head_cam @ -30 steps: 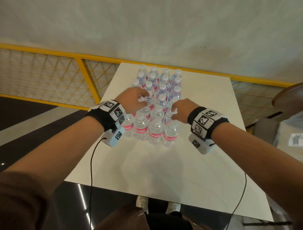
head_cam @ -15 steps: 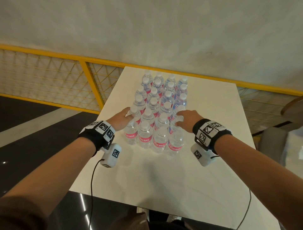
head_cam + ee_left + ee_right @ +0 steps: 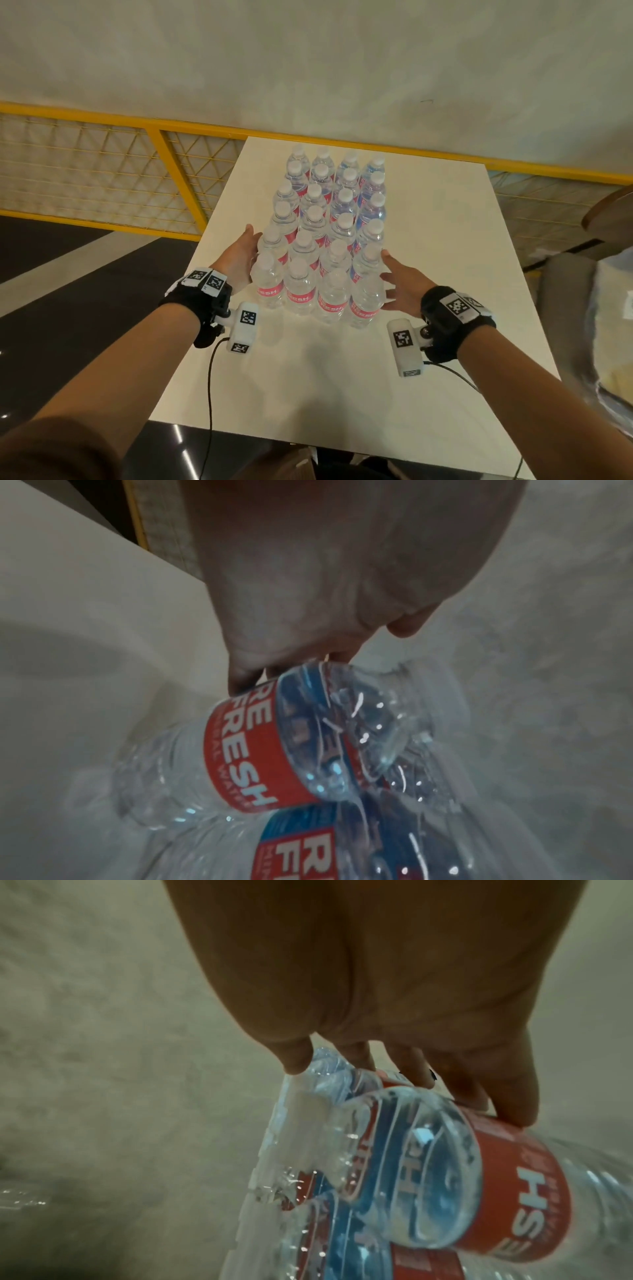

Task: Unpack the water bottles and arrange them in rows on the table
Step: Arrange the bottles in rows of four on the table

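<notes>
Clear water bottles [image 3: 329,240] with red labels, white caps, upright in four-wide rows at frame centre, left hand [image 3: 239,260] and right hand [image 3: 404,287] flanking the block, fingers straight and spread, white table [image 3: 428,359], yellow mesh railing [image 3: 102,164] upper left, pale wall [image 3: 308,61] above.

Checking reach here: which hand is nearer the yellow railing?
Left. The left hand lies along the bottle block's left side, toward the yellow railing; the right hand is on the block's far side.
</notes>
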`<state>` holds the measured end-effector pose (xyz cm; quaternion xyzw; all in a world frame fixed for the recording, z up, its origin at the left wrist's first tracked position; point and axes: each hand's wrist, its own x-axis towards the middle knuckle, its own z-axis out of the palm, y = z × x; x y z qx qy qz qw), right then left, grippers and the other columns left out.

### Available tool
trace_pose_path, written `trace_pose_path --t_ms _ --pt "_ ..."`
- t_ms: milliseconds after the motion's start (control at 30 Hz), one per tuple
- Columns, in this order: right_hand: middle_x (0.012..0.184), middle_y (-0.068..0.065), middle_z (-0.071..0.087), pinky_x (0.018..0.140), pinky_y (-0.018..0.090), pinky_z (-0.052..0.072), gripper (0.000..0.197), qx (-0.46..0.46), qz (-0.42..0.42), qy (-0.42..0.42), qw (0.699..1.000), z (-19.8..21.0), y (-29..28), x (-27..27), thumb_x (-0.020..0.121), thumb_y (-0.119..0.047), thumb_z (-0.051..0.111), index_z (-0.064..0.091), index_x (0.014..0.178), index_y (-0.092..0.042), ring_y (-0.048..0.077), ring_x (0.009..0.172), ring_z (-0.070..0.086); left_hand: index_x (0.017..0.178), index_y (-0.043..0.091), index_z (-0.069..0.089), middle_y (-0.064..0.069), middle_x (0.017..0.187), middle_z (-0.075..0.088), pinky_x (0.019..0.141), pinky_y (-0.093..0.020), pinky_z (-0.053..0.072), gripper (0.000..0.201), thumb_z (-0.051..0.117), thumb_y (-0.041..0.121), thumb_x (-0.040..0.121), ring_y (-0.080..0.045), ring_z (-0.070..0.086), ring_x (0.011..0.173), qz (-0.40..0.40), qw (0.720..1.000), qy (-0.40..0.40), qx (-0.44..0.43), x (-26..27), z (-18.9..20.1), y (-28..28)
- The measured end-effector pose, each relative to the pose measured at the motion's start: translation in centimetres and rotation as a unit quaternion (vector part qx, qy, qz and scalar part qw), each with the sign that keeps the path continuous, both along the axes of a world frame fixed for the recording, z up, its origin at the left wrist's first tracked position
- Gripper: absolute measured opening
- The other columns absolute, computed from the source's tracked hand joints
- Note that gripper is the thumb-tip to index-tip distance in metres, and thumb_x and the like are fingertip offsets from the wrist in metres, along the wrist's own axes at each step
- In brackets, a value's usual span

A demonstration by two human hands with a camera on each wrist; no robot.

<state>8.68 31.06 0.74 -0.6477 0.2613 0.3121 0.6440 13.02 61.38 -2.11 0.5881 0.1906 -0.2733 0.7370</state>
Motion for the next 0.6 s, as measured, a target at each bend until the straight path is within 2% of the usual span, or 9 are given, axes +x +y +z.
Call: trace_pose_path --t_ms 67,167,233,300,367,433,533,600 --pt "0.154 0.004 0.03 0.109 0.055 0.035 0.074 0.0 -0.003 0.0 1.0 -0.1 -0.1 0.0 0.089 -0.06 0.044 0.026 0.149 -0.02 0.036 0.129 0.045 0.136 0.022 0.045 -0.008 0.143 0.046 0.114 -0.049 0.024 0.062 0.021 0.062 0.094 -0.029 0.043 0.132 -0.017 0.999 -0.001 -0.035 0.0 -0.6 0.2" --pt "0.156 0.005 0.024 0.106 0.057 0.037 0.078 -0.002 -0.015 0.0 1.0 0.2 -0.6 0.5 0.086 -0.066 0.044 0.021 0.149 -0.027 0.038 0.134 0.039 0.133 0.028 0.047 -0.001 0.14 0.05 0.113 -0.048 0.025 0.064 0.021 0.067 0.091 -0.024 0.044 0.13 -0.013 1.0 0.022 -0.005 0.4 -0.4 0.4" --pt "0.157 0.005 0.019 0.105 0.057 0.037 0.078 0.001 -0.032 -0.005 0.999 0.7 -0.9 1.2 0.086 -0.066 0.042 0.019 0.15 -0.029 0.038 0.138 0.032 0.144 0.032 0.032 0.006 0.151 0.035 0.116 -0.051 0.018 0.071 0.019 0.072 0.087 -0.02 0.031 0.14 -0.016 0.999 0.025 0.045 1.1 0.5 0.4" --pt "0.158 0.004 0.017 0.101 0.056 0.039 0.075 0.017 -0.036 -0.011 0.999 1.4 -1.0 1.9 0.087 -0.066 0.039 0.018 0.15 -0.029 0.039 0.139 0.029 0.149 0.032 0.019 0.009 0.157 0.019 0.117 -0.051 0.008 0.072 0.014 0.071 0.089 -0.017 0.015 0.146 -0.013 0.998 0.021 0.063 2.0 1.5 0.2" --pt "0.157 0.004 0.021 0.094 0.054 0.042 0.069 0.038 -0.025 -0.02 0.999 2.0 -0.9 2.7 0.09 -0.065 0.034 0.023 0.149 -0.031 0.04 0.136 0.035 0.15 0.03 0.018 0.007 0.158 0.016 0.117 -0.052 0.004 0.071 0.011 0.068 0.091 -0.017 0.013 0.146 -0.019 0.998 0.013 0.05 3.0 2.3 -0.1" --pt "0.154 0.004 0.03 0.088 0.053 0.046 0.064 0.058 -0.012 -0.024 0.998 2.5 -0.7 3.4 0.09 -0.065 0.033 0.03 0.145 -0.032 0.04 0.127 0.045 0.148 0.027 0.025 0.003 0.157 0.02 0.117 -0.053 0.008 0.072 0.011 0.068 0.091 -0.022 0.016 0.146 -0.026 0.998 -0.01 0.065 3.6 2.9 -0.9" --pt "0.151 0.004 0.035 0.076 0.05 0.05 0.063 0.057 -0.002 -0.026 0.998 2.8 -0.5 4.0 0.09 -0.064 0.034 0.032 0.144 -0.031 0.04 0.119 0.051 0.145 0.023 0.031 -0.003 0.156 0.024 0.117 -0.054 0.015 0.073 0.014 0.068 0.091 -0.028 0.019 0.144 -0.013 0.993 -0.036 0.109 4.0 3.2 -1.7" --pt "0.152 0.004 0.032 0.081 0.052 0.05 0.064 0.047 -0.002 -0.019 0.999 3.0 -0.5 4.0 0.09 -0.064 0.035 0.031 0.145 -0.031 0.04 0.125 0.047 0.147 0.024 0.029 -0.002 0.155 0.026 0.116 -0.051 0.019 0.071 0.016 0.067 0.092 -0.028 0.024 0.143 -0.034 0.996 -0.028 0.073 4.3 3.0 -1.6"
